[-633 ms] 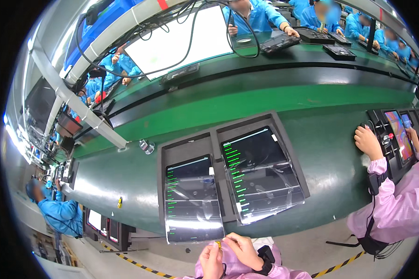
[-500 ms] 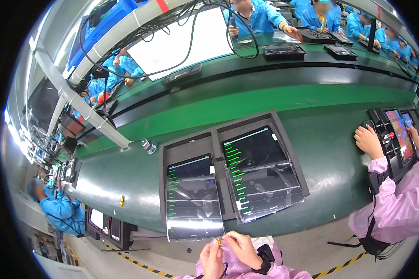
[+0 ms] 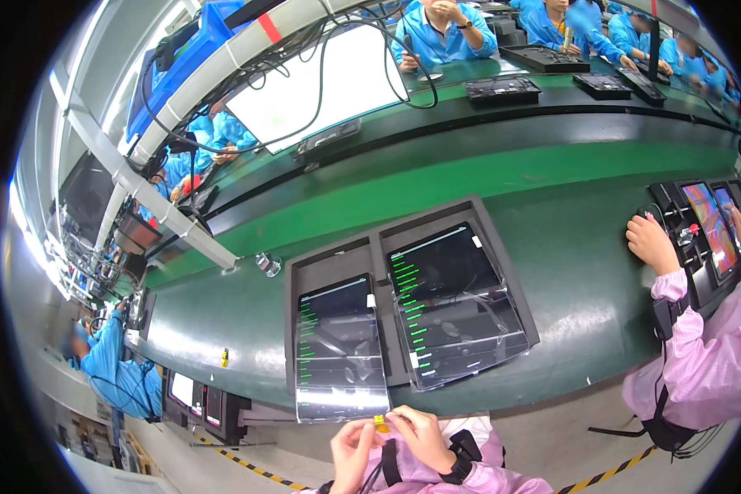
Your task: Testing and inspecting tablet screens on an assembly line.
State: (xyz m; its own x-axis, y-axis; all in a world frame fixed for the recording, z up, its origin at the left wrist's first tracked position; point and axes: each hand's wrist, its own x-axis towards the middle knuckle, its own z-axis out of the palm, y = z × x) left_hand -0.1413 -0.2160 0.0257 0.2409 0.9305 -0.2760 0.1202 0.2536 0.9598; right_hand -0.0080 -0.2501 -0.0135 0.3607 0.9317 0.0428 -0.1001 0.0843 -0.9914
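note small yellow piece (image 3: pixel 380 424) at the near edge of the counter (image 3: pixel 584 272), just beside the near end of the left-hand tablet (image 3: pixel 341 346). find left hand (image 3: pixel 356 451) grasping the piece from the left at the fingertips. find right hand (image 3: pixel 420 435) pinching the same piece from the right, thumb and forefinger drawn together. cannot separate exact contact areas at such small size. read the piece as slanting slightly, upper end toward the left-hand tablet, lower end toward the person; cannot fix its long axis with certainty.

record left-hand tablet and right-hand tablet (image 3: pixel 461 313) face up under clear film, in side-by-side compartments of a dark grey tray (image 3: pixel 331 265). trace both long axes from the tray's far edge toward its near edge, with a leftward lean at the far end of the right-hand tablet. see green lines lit along the left side of both screens.

locate second yellow piece (image 3: pixel 225 357) toward the counter's near edge, left of the tray. locate small clear object (image 3: pixel 268 263) just outside the tray's far left corner. log co-worker's hand (image 3: pixel 652 244) at a black fixture (image 3: pixel 669 198) on the counter's right end.
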